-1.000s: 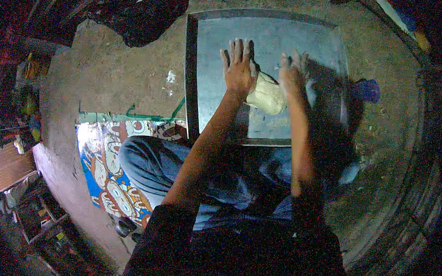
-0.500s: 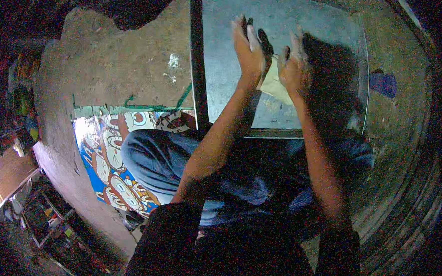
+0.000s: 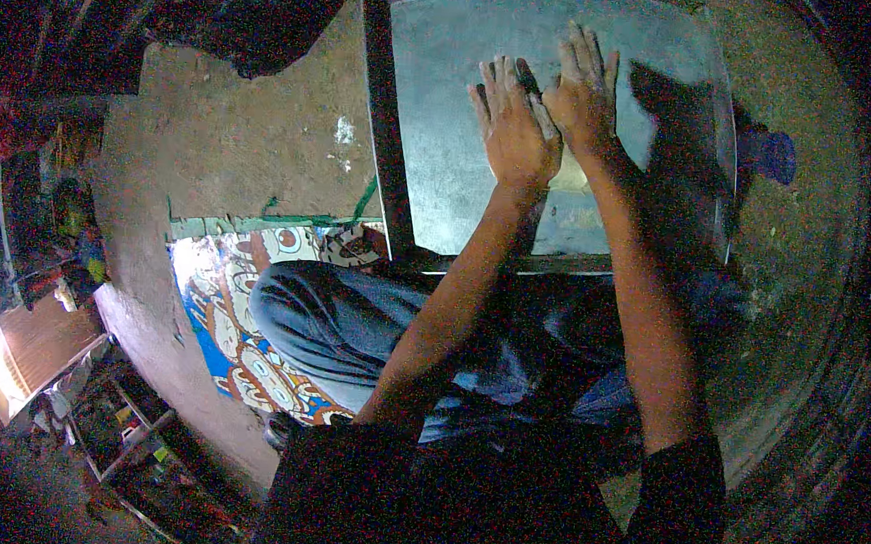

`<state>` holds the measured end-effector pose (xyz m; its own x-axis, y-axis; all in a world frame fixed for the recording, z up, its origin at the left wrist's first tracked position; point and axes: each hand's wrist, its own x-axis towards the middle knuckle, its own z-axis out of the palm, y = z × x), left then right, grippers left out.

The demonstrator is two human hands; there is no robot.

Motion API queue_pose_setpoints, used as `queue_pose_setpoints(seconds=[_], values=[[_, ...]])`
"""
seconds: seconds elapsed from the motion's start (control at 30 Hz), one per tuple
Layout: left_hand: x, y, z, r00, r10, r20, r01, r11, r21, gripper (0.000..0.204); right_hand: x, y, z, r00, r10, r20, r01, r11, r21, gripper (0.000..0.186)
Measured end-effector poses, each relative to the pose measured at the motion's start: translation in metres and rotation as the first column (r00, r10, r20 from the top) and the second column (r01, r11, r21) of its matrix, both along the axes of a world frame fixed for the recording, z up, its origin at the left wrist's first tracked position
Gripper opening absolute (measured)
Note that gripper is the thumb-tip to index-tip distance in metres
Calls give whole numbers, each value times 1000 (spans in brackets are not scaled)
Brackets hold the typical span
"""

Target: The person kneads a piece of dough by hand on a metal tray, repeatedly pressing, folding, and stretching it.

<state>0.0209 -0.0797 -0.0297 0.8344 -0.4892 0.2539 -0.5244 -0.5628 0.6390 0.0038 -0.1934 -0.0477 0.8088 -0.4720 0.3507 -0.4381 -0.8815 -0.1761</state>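
A pale yellow flat piece [image 3: 572, 177], perhaps dough, lies on a grey-blue board [image 3: 440, 189] with a dark raised frame. My hands cover most of it; its kind cannot be made out. My left hand [image 3: 521, 139] is palm down over its left side, fingers stretched and apart. Close beside it, my right hand [image 3: 582, 100] reaches a little farther forward, also palm down with fingers spread. Both hands have whitish powder on the fingers. Neither grips anything, and whether the palms press on the piece is hidden.
My crossed legs in blue trousers [image 3: 335, 316] are at the board's near edge. A colourful cartoon-patterned mat [image 3: 244, 351] lies under them at left. On the floor right of the board stands a purple container [image 3: 778, 158]. Cluttered shelving [image 3: 141, 444] fills the lower left.
Both hands have turned from upright, palms facing each other, to palm down with fingers spread. They have come closer together and now cover more of the pale piece.
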Motion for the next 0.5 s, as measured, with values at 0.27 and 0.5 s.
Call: queue_pose_setpoints(seconds=[0.27,0.5], values=[[-6,13,1,986,-91,140,79,993,91,55,-2,-20,-3,943,-298,145,156,785,599,35],[-7,20,-11,982,-35,187,33,999,13,45,-26,35,49,868,-334,367,190,907,374,34]])
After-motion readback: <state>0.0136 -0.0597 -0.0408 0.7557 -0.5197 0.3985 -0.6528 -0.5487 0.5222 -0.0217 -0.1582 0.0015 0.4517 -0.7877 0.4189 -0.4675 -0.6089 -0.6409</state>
